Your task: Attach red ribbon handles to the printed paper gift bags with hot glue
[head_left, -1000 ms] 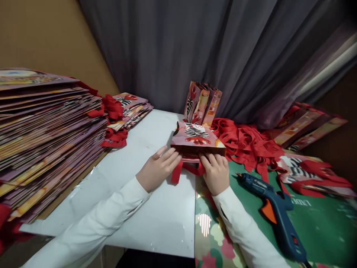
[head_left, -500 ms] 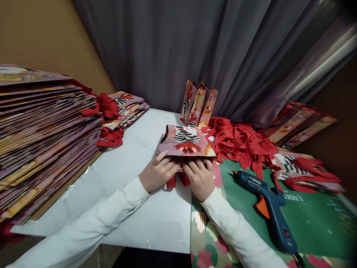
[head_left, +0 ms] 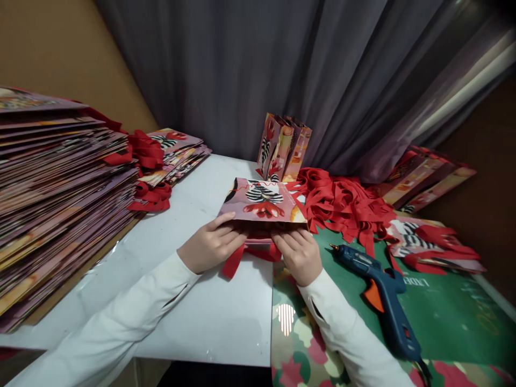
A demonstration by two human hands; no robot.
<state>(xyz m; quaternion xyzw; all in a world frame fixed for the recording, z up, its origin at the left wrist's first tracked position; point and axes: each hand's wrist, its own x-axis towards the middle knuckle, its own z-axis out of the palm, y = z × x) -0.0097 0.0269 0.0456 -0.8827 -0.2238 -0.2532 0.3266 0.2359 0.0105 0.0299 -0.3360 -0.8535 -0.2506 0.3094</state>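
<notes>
A printed paper gift bag (head_left: 262, 209) lies flat before me, its mouth parted towards me; a zebra-striped figure and red flowers show on top. At the left corner, my left hand (head_left: 212, 243) grips the mouth, thumb on the upper panel and fingers tucked under it. My right hand (head_left: 300, 253) is closed at the right side of the mouth, its fingertips hidden beneath the upper panel. Red ribbon (head_left: 234, 262) sticks out between the hands, below the opening. To the right of my right hand rests a blue glue gun (head_left: 377, 287) with an orange trigger.
A tall stack of flat bags (head_left: 64, 209) fills the left side. Red ribbons (head_left: 342, 201) are heaped behind the green mat (head_left: 435, 322). Upright bags (head_left: 282, 148) stand by the grey curtain (head_left: 226, 75). Another bag with ribbon (head_left: 435, 244) lies at the right.
My hands have moved apart along the bag's mouth, the left one leftward and the right one slightly rightward. More of the opening and the red ribbon shows between them. The view has shifted slightly.
</notes>
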